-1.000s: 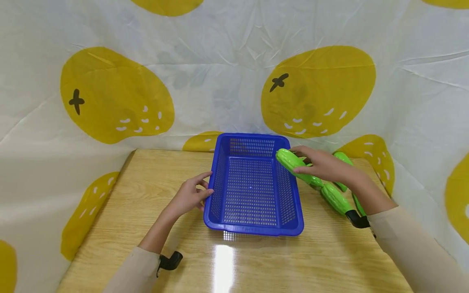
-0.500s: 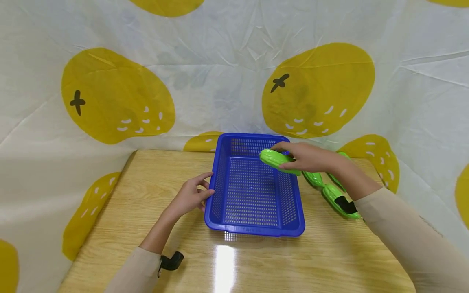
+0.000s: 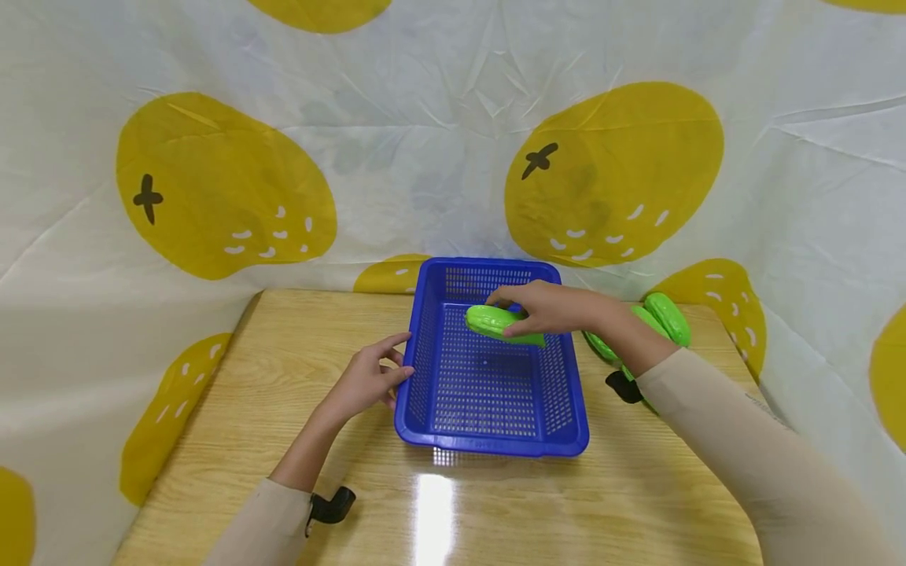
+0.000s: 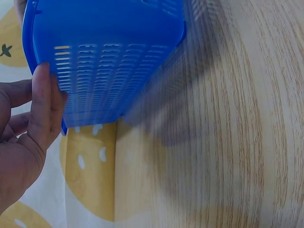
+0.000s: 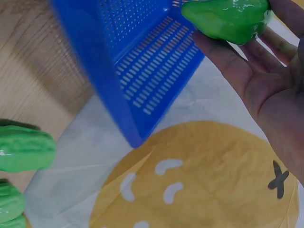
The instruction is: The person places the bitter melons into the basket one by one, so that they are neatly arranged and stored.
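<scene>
**Cucumber held over the basket: where it could slip**

The right hand (image 3: 548,308) grips a green toy cucumber (image 3: 495,323) with fingers and thumb curled round its near end, holding it above the inside of the blue basket (image 3: 488,440), toward the far half. The right wrist view shows the cucumber (image 5: 227,18) lying against the fingertips rather than deep in the palm, and its skin looks glossy, so I judge the hold to be a light one; a quick tilt could let it slide out early and bounce off the mesh floor or the far rim.

The left hand (image 3: 368,381) rests with straight fingers against the basket's left wall (image 4: 109,71), not wrapped round it. That steadies the basket only against a push toward the left; a knock from the right forearm on the rim could skid it on the shiny table (image 3: 340,503).

At least 2 more cucumbers (image 3: 661,318) lie on the table just right of the basket, close under the right sleeve (image 3: 715,424), which might nudge them toward the table's edge.
</scene>
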Action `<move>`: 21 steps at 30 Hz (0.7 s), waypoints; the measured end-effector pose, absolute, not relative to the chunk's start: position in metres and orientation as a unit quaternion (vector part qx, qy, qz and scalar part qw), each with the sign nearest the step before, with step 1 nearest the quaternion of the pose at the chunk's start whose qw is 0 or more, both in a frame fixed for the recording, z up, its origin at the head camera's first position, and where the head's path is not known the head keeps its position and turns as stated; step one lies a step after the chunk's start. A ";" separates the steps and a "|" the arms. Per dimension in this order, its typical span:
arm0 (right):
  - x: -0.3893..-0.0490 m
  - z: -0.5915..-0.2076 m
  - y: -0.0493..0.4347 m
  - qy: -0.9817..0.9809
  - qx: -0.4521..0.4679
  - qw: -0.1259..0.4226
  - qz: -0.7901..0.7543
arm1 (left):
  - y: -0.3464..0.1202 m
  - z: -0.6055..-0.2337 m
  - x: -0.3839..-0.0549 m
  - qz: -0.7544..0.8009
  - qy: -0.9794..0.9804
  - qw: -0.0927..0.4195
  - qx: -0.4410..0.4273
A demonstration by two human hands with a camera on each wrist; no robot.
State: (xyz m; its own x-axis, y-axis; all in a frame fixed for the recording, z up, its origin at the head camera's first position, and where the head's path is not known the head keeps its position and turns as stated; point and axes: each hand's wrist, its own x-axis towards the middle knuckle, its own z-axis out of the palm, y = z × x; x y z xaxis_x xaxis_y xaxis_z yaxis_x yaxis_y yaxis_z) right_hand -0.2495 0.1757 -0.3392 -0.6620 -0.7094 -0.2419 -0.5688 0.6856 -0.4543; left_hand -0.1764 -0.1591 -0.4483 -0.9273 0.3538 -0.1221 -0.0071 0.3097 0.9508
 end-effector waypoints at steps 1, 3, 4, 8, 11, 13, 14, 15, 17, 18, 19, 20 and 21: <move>-0.251 -0.339 0.173 0.894 -0.361 0.206 -0.168 | -0.159 -0.448 -0.176 0.577 0.795 0.157 0.107; -0.254 -0.338 0.167 0.890 -0.370 0.212 -0.163 | -0.159 -0.448 -0.177 0.576 0.795 0.158 0.105; -0.255 -0.337 0.164 0.887 -0.376 0.215 -0.160 | -0.159 -0.447 -0.177 0.575 0.796 0.158 0.105; -0.261 -0.335 0.153 0.879 -0.389 0.233 -0.146 | -0.160 -0.446 -0.178 0.573 0.798 0.156 0.108; -0.265 -0.334 0.146 0.877 -0.393 0.243 -0.130 | -0.160 -0.446 -0.178 0.574 0.796 0.157 0.109; -0.267 -0.334 0.141 0.876 -0.397 0.247 -0.117 | -0.160 -0.446 -0.179 0.577 0.794 0.158 0.109; -0.268 -0.334 0.139 0.875 -0.399 0.249 -0.113 | -0.159 -0.446 -0.179 0.578 0.793 0.159 0.111; -0.269 -0.334 0.137 0.874 -0.401 0.251 -0.108 | -0.159 -0.446 -0.179 0.579 0.792 0.159 0.111; -0.270 -0.336 0.133 0.871 -0.407 0.257 -0.102 | -0.159 -0.447 -0.178 0.580 0.791 0.158 0.114; -0.271 -0.337 0.131 0.869 -0.407 0.262 -0.099 | -0.159 -0.447 -0.178 0.580 0.791 0.158 0.114; -0.272 -0.338 0.128 0.867 -0.409 0.267 -0.097 | -0.159 -0.447 -0.178 0.580 0.791 0.157 0.114; -0.272 -0.339 0.126 0.864 -0.413 0.272 -0.096 | -0.159 -0.447 -0.178 0.580 0.792 0.157 0.113; -0.272 -0.341 0.124 0.861 -0.415 0.279 -0.093 | -0.159 -0.448 -0.178 0.580 0.792 0.158 0.112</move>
State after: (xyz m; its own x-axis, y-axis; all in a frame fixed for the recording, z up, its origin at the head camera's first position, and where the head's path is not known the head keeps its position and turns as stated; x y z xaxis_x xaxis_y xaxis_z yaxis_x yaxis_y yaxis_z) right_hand -0.2724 0.1236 -0.3410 -0.4999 -0.7666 -0.4031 -0.6627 0.6382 -0.3918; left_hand -0.1782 -0.1592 -0.4477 -0.9254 0.3595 -0.1201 -0.0059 0.3030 0.9530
